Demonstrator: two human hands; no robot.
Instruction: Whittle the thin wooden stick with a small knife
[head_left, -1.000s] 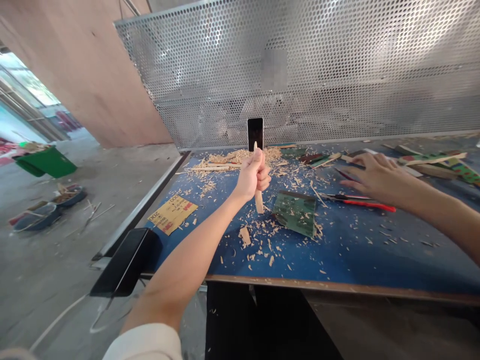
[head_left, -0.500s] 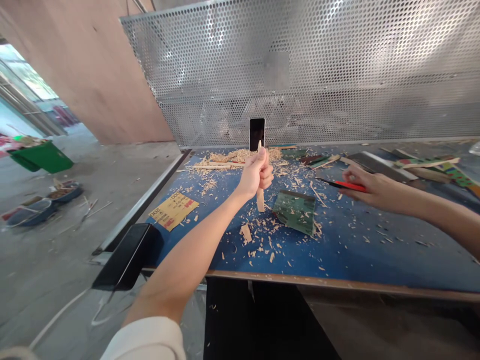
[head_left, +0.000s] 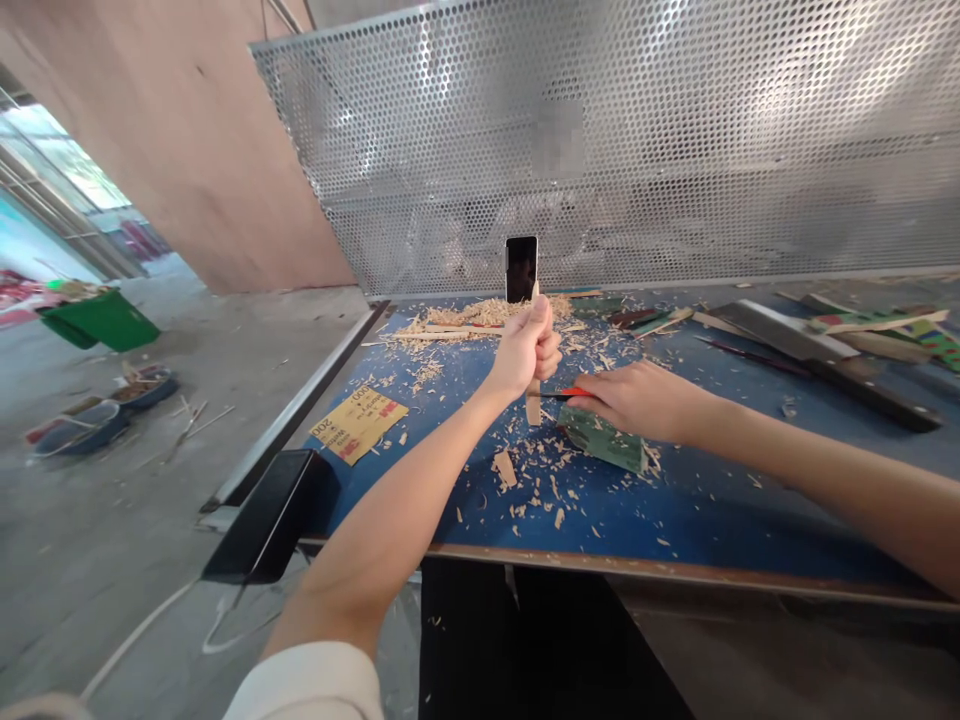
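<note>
My left hand (head_left: 529, 345) is wrapped round a narrow wooden strip (head_left: 533, 410), held upright over the bench with its tip above my thumb and its lower end below my fist. My right hand (head_left: 630, 395) grips a red-handled utility knife (head_left: 574, 392). Its dark blade points left and reaches the strip just under my left fist; whether it touches the wood I cannot tell. Beneath my right hand lies a green camouflage-patterned piece (head_left: 607, 445), partly covered. Pale wood shavings (head_left: 536, 495) are scattered around it, with a larger wood chip (head_left: 505, 468) among them.
A phone (head_left: 521, 268) stands against the perforated metal screen (head_left: 450, 150). Yellow sandpaper (head_left: 360, 425) lies left on the blue bench (head_left: 712, 520), near a black box (head_left: 262, 515) at its edge. To the right are a cleaver (head_left: 825, 360) and wood strips (head_left: 892, 345).
My right hand has moved left with the utility knife, bringing the blade from the right side to the wooden strip. The cleaver shows more fully now. My left hand keeps its grip.
</note>
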